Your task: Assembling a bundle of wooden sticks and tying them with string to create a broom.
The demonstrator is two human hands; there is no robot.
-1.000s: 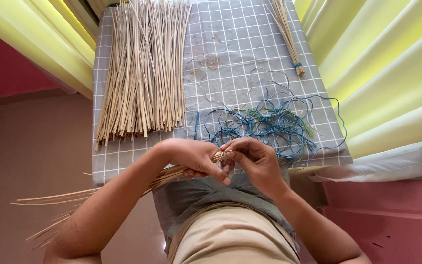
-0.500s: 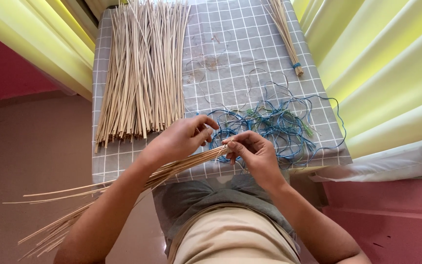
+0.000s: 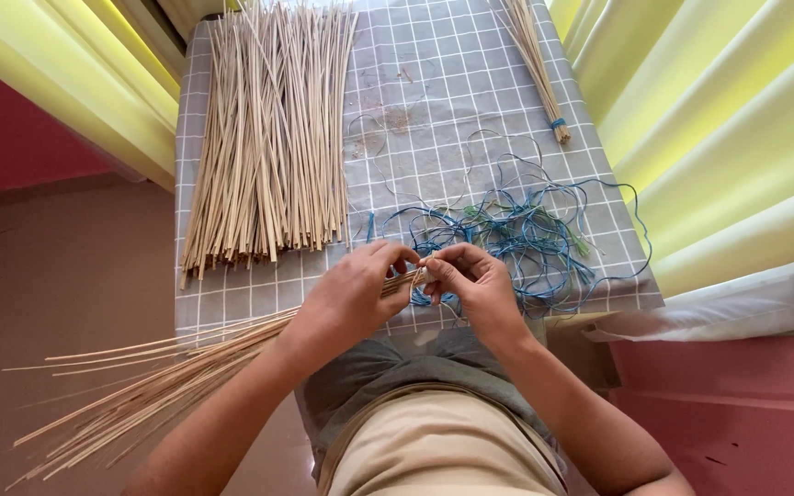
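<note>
1. Your left hand (image 3: 351, 296) is closed around one end of a bundle of thin pale sticks (image 3: 167, 381), gripping it just where it meets your other hand.
2. The bundle runs from that grip down and to your left, past the table edge, and fans out over the brown floor (image 3: 57, 276).
3. Your right hand (image 3: 470, 285) is curled shut at the bundle's end, fingertips pinching there; whether they also hold a strand of cord is too small to tell.
4. Both hands touch each other, hovering over the near edge of the table (image 3: 470, 83), which has a grey cloth with a white grid.
5. Just beyond your right hand lies a tangle of blue and green cord (image 3: 521, 234), with loose loops trailing towards the table's right edge.
6. A big loose pile of the same pale sticks (image 3: 273, 138) lies on the left half of the table, well apart from your hands.
7. A small tied bunch of sticks (image 3: 537, 60) with a blue band sits at the far right of the table.
8. Yellow curtains (image 3: 737, 119) hang on both sides.
</note>
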